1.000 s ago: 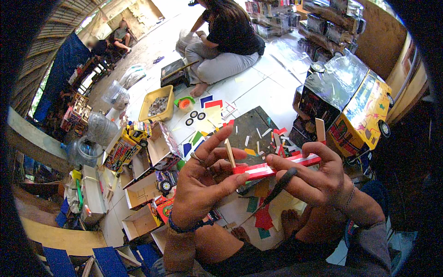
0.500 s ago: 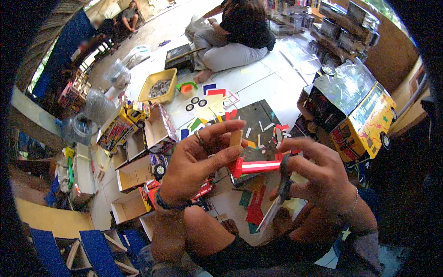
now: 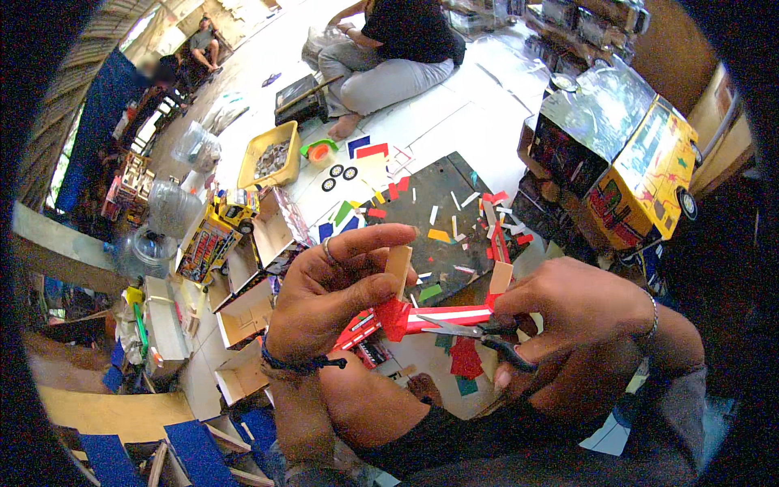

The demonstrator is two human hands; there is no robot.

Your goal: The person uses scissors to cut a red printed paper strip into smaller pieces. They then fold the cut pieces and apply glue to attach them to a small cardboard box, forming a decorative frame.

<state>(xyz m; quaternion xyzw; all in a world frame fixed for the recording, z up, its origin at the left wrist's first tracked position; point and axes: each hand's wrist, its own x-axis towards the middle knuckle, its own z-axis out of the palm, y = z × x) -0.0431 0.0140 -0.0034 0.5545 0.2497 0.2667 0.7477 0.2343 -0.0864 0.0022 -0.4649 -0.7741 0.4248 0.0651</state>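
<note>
Between my hands is a small wooden toy part, its bar covered in red and white striped sticker, with bare wood upright at both ends. My left hand pinches the left upright between thumb and fingers, beside a loose-looking red flap. My right hand grips the right end and also holds scissors with dark handles. The scissors point left, with the blades beside the bar's lower edge. Part of the right fingers' grip is hidden behind the hand.
A dark board with colored sticker scraps lies ahead. A yellow basin, black toy wheels and wooden boxes stand to the left. A yellow toy truck stands at right. Another person sits at the back.
The scissors have swung up from hanging downward to pointing left at the bar. My right hand has moved down onto the bar's right end, and the view has shifted slightly.
</note>
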